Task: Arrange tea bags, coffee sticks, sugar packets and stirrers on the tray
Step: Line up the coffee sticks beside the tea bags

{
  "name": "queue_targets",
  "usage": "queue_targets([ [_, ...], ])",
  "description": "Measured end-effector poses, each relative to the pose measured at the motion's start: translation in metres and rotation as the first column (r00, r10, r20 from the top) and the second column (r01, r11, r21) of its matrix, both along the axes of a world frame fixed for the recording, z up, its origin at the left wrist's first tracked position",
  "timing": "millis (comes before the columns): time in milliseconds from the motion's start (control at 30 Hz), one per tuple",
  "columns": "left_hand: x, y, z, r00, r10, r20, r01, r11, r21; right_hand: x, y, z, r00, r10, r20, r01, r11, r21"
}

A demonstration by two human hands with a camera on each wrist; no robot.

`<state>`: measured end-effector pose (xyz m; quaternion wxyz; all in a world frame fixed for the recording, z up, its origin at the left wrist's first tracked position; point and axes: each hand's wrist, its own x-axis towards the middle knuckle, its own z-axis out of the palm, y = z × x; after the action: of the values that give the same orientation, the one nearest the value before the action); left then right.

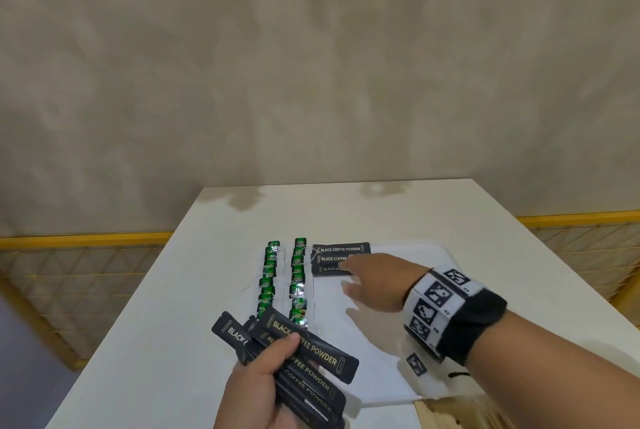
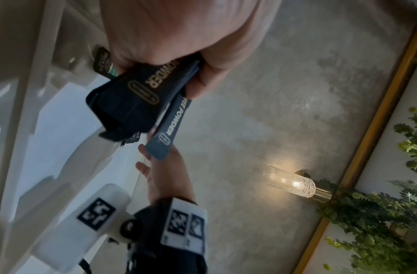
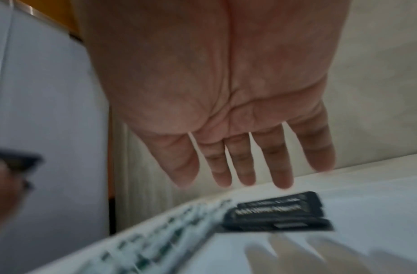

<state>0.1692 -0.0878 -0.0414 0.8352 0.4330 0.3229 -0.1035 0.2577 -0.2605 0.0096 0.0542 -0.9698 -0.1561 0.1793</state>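
Observation:
A white tray [image 1: 429, 248] lies on the white table. Two columns of green tea bags [image 1: 282, 281] fill its left side. Three black coffee sticks [image 1: 337, 250] lie side by side at the tray's far middle, also blurred in the right wrist view [image 3: 275, 213]. My right hand [image 1: 367, 276] hovers just over those sticks with fingers straight and spread [image 3: 245, 166], holding nothing. My left hand [image 1: 263, 383] grips a fanned bunch of several black coffee sticks [image 1: 304, 352] above the tray's near left corner; the left wrist view shows the bunch [image 2: 137, 98] clamped in its fingers.
The table [image 1: 173, 342] ends at a drop on the left and on the near right. A yellow-framed mesh fence [image 1: 86, 269] runs behind it, under a beige wall. The right half of the tray is bare white. A lit wall lamp [image 2: 294, 183] and green foliage [image 2: 378, 213] show beyond.

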Motion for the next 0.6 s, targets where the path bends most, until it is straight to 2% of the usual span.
queue_targets([
  [67,-0.004,-0.002,0.004,0.994,0.097,0.054,-0.092,0.993,-0.075,-0.010,0.002,0.017,0.997,0.040,-0.059,-0.028,0.980,0.197],
  [100,-0.006,-0.002,0.007,0.988,0.140,0.070,-0.133,0.986,-0.104,-0.016,0.003,0.023,0.988,0.059,-0.141,-0.009,0.943,0.333],
  [167,-0.005,-0.006,0.010,0.974,0.192,0.119,-0.179,0.977,-0.115,-0.029,0.007,0.030,0.940,0.102,-0.325,0.111,0.810,0.576],
  [200,-0.006,-0.008,0.013,0.968,0.201,0.148,-0.187,0.977,-0.103,-0.033,0.008,0.031,0.922,0.129,-0.366,0.141,0.768,0.625],
  [300,-0.007,-0.012,0.016,0.961,0.196,0.195,-0.184,0.980,-0.074,-0.042,0.008,0.028,0.912,0.174,-0.371,0.123,0.746,0.654],
  [433,-0.010,-0.013,0.016,0.960,0.222,0.173,-0.204,0.972,-0.114,-0.033,0.000,0.017,0.940,0.046,-0.338,0.191,0.748,0.635],
  [533,-0.012,-0.007,0.014,0.954,0.274,0.120,-0.244,0.945,-0.217,-0.010,-0.018,0.006,0.949,-0.162,-0.270,0.278,0.837,0.472],
  [600,-0.013,-0.005,0.014,0.956,0.272,0.111,-0.237,0.937,-0.257,0.002,-0.025,-0.001,0.943,-0.245,-0.227,0.313,0.886,0.343],
])
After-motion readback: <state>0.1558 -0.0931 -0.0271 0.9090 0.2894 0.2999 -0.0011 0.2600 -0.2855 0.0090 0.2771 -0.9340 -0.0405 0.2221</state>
